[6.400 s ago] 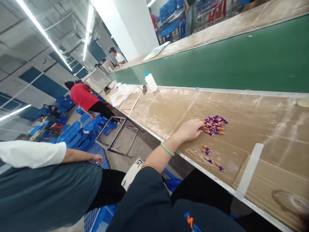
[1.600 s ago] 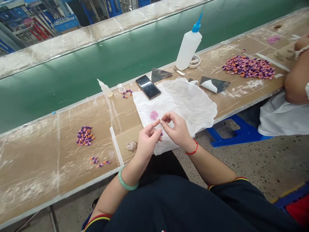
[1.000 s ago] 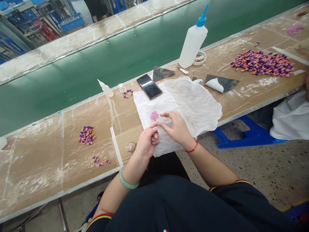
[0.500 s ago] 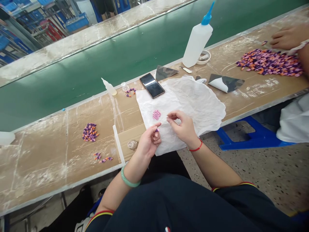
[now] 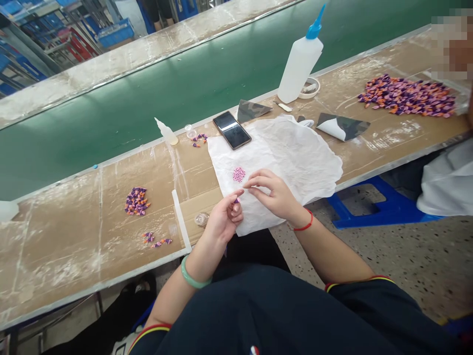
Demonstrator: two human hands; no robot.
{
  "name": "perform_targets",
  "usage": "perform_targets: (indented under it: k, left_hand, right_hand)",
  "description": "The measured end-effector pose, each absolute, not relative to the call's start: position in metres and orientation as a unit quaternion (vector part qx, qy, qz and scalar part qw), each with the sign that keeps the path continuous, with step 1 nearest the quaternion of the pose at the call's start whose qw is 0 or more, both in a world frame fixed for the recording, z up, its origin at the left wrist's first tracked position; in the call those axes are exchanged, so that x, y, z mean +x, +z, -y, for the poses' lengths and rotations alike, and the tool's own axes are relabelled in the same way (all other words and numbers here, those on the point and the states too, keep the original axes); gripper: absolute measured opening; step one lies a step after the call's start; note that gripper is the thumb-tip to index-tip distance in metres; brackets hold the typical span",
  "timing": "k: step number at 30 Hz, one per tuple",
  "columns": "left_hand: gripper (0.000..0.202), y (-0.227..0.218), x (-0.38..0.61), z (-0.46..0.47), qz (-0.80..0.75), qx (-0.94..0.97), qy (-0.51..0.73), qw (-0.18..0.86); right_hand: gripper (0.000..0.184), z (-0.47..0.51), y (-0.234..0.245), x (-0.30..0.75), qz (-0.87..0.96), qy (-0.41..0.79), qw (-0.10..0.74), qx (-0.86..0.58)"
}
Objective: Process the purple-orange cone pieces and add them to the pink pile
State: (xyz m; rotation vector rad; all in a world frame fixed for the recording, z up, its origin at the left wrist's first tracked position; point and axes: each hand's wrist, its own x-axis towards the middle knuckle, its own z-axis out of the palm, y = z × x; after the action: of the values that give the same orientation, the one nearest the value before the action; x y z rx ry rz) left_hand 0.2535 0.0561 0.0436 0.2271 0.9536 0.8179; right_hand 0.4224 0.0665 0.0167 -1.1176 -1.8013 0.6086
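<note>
My left hand (image 5: 225, 217) is closed, pinching a small purple piece (image 5: 237, 200) between thumb and forefinger above the crumpled white paper (image 5: 295, 158). My right hand (image 5: 275, 194) is just to its right, fingers pinched together with the tips near the purple piece; what they hold is too small to see. A little heap of tiny pink pieces (image 5: 239, 174) lies on the paper just beyond both hands. A small pile of purple and orange pieces (image 5: 136, 201) lies to the left on the brown table (image 5: 66, 236), with a few loose ones (image 5: 155, 240) nearer the edge.
A phone (image 5: 232, 129), a small glue bottle (image 5: 166, 131), a large white bottle with blue nozzle (image 5: 300, 61) and two dark triangular sheets (image 5: 343, 125) lie behind the paper. A big purple-orange pile (image 5: 406, 94) lies far right beside another person. A green belt (image 5: 148, 93) runs behind.
Earlier my left hand reached into the purple and orange pile. Both hands now work together over the white paper; in the last half second my right fingertips closed in toward the left.
</note>
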Motion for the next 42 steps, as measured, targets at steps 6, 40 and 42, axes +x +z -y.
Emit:
perform_targets:
  k: [6,40,42]
  left_hand:
    - [0.014,0.047,0.251,-0.052,-0.431,0.116,0.352,0.823]
    - [0.032,0.077,0.211,-0.017,-0.452,0.377,0.453,0.669]
    - [0.033,0.077,0.21,-0.016,-0.452,0.381,0.453,0.667]
  right_hand:
    - [0.014,-0.071,0.031,0.424,0.794,0.251,0.4,-0.384]
    - [0.027,-0.025,0.052,0.36,0.524,0.562,0.522,-0.37]
    - [0.022,-0.024,0.053,0.361,0.572,0.508,0.527,-0.371]
